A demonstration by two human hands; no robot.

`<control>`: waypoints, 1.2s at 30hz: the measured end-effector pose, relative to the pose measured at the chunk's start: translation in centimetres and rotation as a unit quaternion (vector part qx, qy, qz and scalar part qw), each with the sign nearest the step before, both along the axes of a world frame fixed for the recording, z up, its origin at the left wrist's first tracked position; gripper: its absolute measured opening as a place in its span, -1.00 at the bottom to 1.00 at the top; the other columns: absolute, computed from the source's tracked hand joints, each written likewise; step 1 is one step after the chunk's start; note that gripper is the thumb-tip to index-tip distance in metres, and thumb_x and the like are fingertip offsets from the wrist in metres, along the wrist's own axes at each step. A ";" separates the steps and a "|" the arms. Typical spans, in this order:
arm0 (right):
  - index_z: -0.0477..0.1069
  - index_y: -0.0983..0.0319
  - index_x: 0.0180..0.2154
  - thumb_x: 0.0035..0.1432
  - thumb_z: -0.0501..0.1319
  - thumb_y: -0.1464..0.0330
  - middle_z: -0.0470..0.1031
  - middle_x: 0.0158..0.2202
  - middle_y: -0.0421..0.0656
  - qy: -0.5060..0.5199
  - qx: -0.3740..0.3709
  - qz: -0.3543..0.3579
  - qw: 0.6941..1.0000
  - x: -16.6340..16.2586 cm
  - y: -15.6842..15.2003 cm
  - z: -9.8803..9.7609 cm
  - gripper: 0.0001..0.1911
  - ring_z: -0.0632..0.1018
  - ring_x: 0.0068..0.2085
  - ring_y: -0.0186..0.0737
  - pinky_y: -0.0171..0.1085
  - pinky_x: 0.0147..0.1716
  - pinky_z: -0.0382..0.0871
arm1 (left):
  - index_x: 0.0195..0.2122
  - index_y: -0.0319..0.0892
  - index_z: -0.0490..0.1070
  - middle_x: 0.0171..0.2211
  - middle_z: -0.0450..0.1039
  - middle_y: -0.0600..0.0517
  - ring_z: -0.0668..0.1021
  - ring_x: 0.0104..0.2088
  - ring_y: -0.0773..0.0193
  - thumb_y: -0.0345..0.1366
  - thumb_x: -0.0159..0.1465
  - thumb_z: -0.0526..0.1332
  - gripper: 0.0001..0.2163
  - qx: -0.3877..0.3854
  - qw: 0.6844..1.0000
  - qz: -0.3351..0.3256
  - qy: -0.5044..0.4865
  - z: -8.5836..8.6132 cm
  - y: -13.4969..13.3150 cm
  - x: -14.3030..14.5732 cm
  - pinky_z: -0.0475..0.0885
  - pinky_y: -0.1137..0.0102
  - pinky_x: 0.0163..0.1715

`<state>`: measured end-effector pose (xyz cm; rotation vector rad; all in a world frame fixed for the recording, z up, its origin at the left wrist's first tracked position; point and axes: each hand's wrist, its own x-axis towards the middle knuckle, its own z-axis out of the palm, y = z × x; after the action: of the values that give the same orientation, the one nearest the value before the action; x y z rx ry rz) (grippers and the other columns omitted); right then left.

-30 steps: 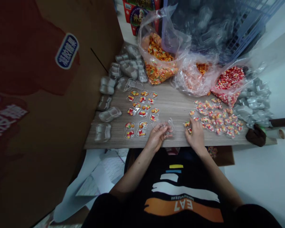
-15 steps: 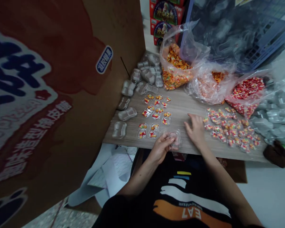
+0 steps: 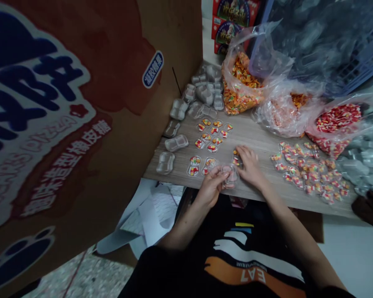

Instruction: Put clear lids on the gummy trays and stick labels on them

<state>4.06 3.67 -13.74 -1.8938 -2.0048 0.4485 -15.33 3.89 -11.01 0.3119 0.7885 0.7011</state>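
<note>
My left hand [image 3: 211, 184] is closed on clear plastic lids [image 3: 231, 177], apparently stacked, near the table's front edge. Just beyond them, my right hand [image 3: 249, 164] has its fingers closed on the side of a small clear tray of gummy candies [image 3: 235, 159]. Its fingers partly cover that tray. To the left lie several filled candy trays [image 3: 194, 165] in loose rows, holding red, orange and yellow pieces. Right of my right hand, a spread of filled packs [image 3: 311, 169] lies bunched together on the wooden table [image 3: 264, 138].
Empty clear trays [image 3: 165, 162] line the table's left edge beside a tall cardboard box [image 3: 170, 37]. Behind stand a bag of orange candies [image 3: 240, 101], a middle bag [image 3: 281, 116] and a bag of red candies [image 3: 338, 120]. A blue basket [image 3: 354, 78] and red boxes [image 3: 228, 33] stand further back.
My right hand has moved left from bare table and taken hold of a filled tray, which is now slightly right of its former spot. My left hand still holds the lids. The view has shifted slightly.
</note>
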 end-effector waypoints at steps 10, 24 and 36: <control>0.51 0.16 -0.09 0.19 0.27 0.11 0.61 -0.19 -0.12 0.416 -0.046 -0.222 0.881 0.6 -4.4 3.2 -0.66 0.59 -0.19 -0.13 -0.14 -0.16 0.48 | -0.20 -0.23 0.47 -0.27 0.59 0.01 0.62 -0.37 0.27 -0.30 -0.06 0.54 -0.58 0.000 0.999 -0.042 -0.015 -1.3 -0.6 4.0 0.59 0.41 -0.46; 0.30 0.15 -0.29 0.20 0.18 0.30 0.52 -0.21 -0.10 0.264 0.204 -0.276 0.901 2.3 -2.5 1.9 -0.92 0.57 -0.14 -0.13 -0.14 -0.19 0.50 | -0.14 -0.26 0.49 -0.29 0.58 -0.02 0.62 -0.38 0.28 -0.32 0.01 0.51 -0.61 0.019 0.999 -0.041 0.019 -2.3 0.2 2.3 0.58 0.40 -0.41; 0.35 0.22 0.00 0.31 0.11 0.35 0.29 0.29 0.13 0.054 0.082 -0.010 0.995 1.7 -5.2 -0.7 -0.76 0.21 0.40 0.06 0.18 0.27 0.23 | -0.12 -0.26 0.53 -0.33 0.58 0.02 0.59 -0.46 0.35 -0.33 0.01 0.49 -0.61 0.008 0.999 -0.031 0.021 -2.6 0.9 2.1 0.57 0.45 -0.44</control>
<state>5.73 -1.50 -14.42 -1.7519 -1.8903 0.3597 -13.21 4.79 -13.63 0.3647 0.8109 0.6445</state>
